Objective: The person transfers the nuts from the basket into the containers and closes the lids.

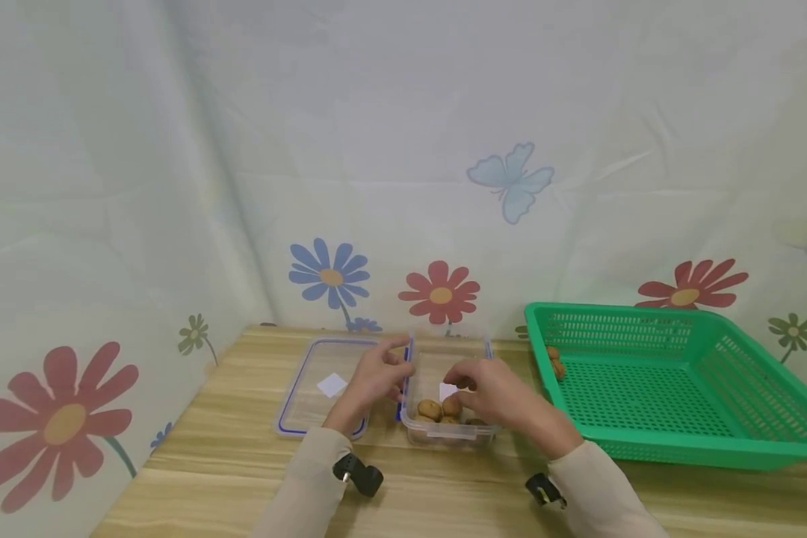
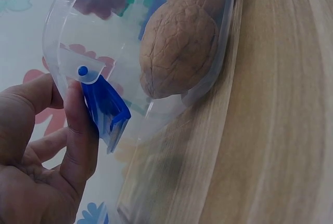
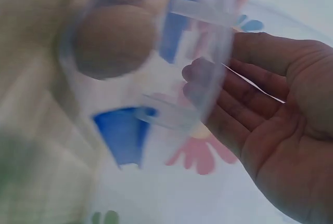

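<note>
A clear plastic box with blue side latches stands on the wooden table, several walnuts gathered at its near end. At its left wall, my left hand pinches the rim; in the left wrist view its fingers lie against the hanging blue latch. My right hand reaches over the right rim, fingertips inside the box close to a walnut. The right wrist view has those fingers loosely bent, with nothing seen between them, and a blurred walnut apart from them.
Left of the box lies its clear lid with a blue seal and a white paper square. A large green basket stands at the right, a few walnuts at its left side. A flowered curtain hangs behind.
</note>
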### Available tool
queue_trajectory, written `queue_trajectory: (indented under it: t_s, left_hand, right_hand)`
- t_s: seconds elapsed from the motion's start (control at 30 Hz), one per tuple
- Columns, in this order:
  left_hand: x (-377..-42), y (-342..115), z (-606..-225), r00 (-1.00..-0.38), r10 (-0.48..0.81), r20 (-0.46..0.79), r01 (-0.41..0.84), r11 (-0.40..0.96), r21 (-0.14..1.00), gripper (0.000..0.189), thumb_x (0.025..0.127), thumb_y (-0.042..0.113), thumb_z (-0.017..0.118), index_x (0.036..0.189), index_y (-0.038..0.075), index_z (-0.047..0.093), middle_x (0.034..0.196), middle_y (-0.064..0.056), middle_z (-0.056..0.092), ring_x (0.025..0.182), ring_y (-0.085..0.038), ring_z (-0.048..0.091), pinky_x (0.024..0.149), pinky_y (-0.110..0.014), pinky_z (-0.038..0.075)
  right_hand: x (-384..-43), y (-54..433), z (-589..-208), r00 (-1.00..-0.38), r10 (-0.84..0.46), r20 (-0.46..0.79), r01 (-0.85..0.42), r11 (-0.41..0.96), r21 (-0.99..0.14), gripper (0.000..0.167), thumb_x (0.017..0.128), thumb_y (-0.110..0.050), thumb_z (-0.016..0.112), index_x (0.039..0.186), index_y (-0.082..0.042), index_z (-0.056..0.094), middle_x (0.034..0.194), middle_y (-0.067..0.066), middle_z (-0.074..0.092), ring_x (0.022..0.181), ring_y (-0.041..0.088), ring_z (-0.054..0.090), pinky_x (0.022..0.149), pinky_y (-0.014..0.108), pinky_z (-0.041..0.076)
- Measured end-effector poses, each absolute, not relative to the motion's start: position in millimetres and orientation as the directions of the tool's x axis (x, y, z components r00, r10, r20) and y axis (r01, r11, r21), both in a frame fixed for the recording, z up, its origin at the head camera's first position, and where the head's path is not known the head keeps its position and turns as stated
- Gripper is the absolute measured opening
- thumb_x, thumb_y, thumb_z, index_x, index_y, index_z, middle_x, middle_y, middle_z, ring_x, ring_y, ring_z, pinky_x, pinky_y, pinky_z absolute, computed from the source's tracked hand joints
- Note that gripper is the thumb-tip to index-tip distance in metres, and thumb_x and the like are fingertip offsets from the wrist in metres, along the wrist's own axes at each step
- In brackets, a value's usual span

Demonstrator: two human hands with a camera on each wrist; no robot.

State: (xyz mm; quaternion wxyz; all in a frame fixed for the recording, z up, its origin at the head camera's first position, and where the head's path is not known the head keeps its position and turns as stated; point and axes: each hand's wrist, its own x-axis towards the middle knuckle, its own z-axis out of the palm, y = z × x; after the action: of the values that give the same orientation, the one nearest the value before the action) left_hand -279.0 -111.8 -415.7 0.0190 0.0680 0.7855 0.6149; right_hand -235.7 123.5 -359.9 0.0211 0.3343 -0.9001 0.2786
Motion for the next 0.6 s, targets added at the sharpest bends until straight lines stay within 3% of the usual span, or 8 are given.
queue_trajectory:
  t_s: [0.6]
  left_hand:
    - [-279,-112,-415,-0.991,0.12,0.051,0.081,0.254,0.964,0.062,0.093,0.0,0.069,0.153,0.002,0.053,0.097,-0.015,0.068,0.058,-0.015,0.058,0.051,-0.027,0.06]
  right_hand:
    - [-223,161,-281,-0.808,-0.526,0.264,-0.584,0.657,-0.478,0.026,0.096,-0.013,0.08,0.122,-0.008,0.077,0.117,0.004,0.075,0.105,0.024,0.072,0.091,0.046,0.063]
